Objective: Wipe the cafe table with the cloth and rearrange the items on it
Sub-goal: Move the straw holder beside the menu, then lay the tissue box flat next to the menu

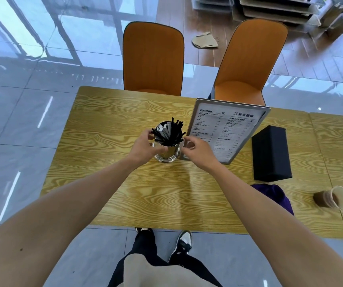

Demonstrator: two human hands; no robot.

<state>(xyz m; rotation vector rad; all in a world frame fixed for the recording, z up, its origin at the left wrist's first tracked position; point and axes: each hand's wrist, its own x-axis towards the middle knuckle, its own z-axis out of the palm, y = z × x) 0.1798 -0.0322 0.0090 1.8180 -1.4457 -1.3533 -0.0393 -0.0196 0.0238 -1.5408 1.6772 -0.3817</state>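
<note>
Rearranging underway — left hand (143, 145) grips the straw holder (167, 148); right hand (195, 151), fingers loosely curled, empty. Purple cloth (270, 193) lies unused at four o'clock — tipped cup (336, 198) remains.

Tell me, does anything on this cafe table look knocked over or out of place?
Yes. The paper cup near the table's right side lies tipped on its side, mouth toward the camera, brown inside; no puddle shows. A purple cloth sits bunched near the front edge. The metal straw holder, menu stand and black box stand upright.
</note>
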